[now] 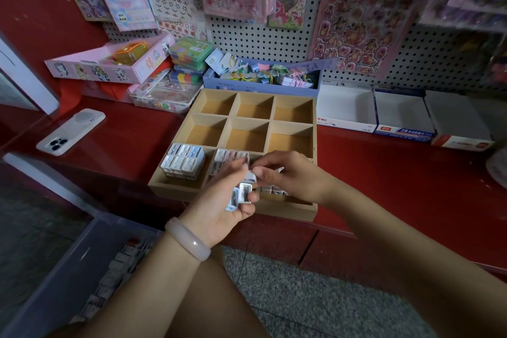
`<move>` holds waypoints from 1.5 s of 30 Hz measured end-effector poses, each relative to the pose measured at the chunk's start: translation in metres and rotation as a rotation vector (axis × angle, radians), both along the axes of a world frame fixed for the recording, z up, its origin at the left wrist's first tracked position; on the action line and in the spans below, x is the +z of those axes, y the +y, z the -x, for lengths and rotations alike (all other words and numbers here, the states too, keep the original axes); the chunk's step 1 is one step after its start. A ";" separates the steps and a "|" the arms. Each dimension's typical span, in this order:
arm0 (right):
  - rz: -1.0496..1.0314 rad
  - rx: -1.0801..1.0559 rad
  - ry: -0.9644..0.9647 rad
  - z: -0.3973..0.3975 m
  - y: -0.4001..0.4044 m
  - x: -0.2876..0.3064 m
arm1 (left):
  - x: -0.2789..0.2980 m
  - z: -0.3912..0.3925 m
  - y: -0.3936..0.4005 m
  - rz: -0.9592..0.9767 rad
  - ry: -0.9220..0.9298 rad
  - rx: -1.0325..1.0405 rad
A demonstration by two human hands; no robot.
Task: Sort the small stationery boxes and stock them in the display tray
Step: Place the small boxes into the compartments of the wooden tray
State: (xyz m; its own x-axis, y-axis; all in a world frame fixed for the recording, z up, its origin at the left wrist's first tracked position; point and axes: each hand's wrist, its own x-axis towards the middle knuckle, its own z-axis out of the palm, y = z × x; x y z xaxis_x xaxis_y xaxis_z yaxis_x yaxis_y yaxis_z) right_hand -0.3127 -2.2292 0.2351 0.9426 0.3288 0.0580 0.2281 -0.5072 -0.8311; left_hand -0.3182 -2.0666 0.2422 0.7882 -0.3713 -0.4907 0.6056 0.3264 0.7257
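Note:
A wooden display tray (231, 115) with nine compartments lies on the red counter. Its near-left compartment holds a block of small blue-white boxes (182, 160). The near-middle compartment holds pinkish small boxes (231, 156), partly hidden by my hands. More white boxes (274, 190) show in the near-right compartment under my right hand. My left hand (227, 200), with a pale bangle on the wrist, grips a few small white boxes (242, 195) above the tray's near edge. My right hand (290, 173) pinches one small box (251, 176) just above them.
A phone (70, 134) lies on the counter at left. Behind the tray stands a blue box of clips (260, 82), with plastic cases and a pink box to its left. Open white cartons (400, 115) sit at right. A grey bin (82, 269) with more boxes stands on the floor.

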 end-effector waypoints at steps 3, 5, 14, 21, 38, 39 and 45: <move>-0.050 0.172 0.171 0.002 -0.001 0.007 | -0.001 0.001 0.004 -0.048 -0.070 -0.084; -0.094 0.217 0.279 0.004 -0.004 0.010 | -0.002 0.001 0.007 -0.061 -0.097 -0.129; -0.138 0.094 0.215 0.005 -0.006 0.005 | -0.003 0.003 0.009 -0.044 -0.097 -0.199; 0.016 0.020 -0.092 0.010 0.000 0.005 | -0.004 0.002 0.006 -0.082 -0.118 -0.139; -0.119 -0.079 -0.063 0.018 -0.006 -0.010 | -0.008 0.004 0.001 -0.226 -0.218 -0.069; -0.091 -0.085 -0.075 0.018 -0.006 -0.009 | -0.008 0.004 0.001 -0.242 -0.229 -0.071; 0.202 -0.128 -0.208 0.016 -0.026 -0.010 | -0.009 0.005 -0.002 -0.229 -0.195 -0.030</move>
